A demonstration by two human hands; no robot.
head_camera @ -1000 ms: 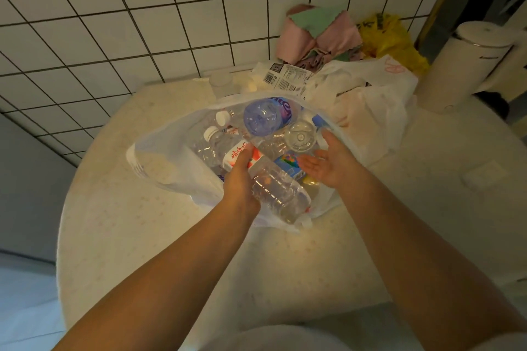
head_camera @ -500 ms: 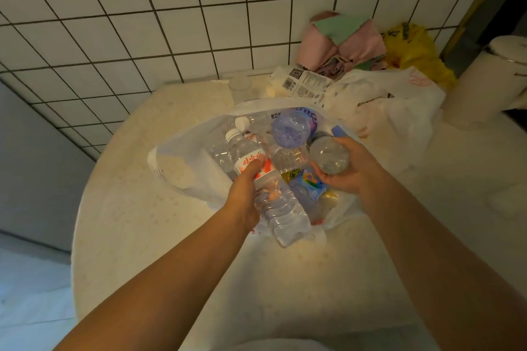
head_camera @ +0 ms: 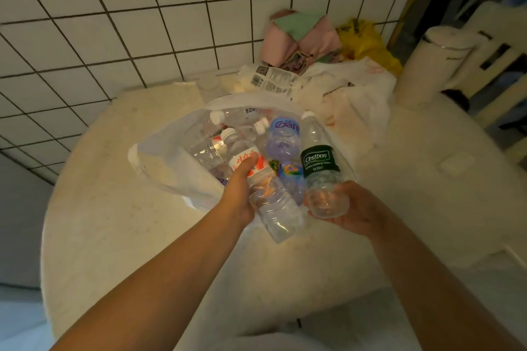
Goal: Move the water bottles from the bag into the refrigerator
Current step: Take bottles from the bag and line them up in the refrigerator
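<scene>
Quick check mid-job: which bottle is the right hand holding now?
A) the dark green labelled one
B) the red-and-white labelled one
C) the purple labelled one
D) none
A: the right hand cups the base of the green-labelled bottle, while the left hand grips the red-and-white labelled bottle.

Right hand (head_camera: 352, 209) has lifted the green-labelled bottle (head_camera: 320, 168) from the bag (head_camera: 171, 162)

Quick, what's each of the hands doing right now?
Left hand: grips the red-labelled bottle.
Right hand: holds the green-labelled bottle by its base.
</scene>
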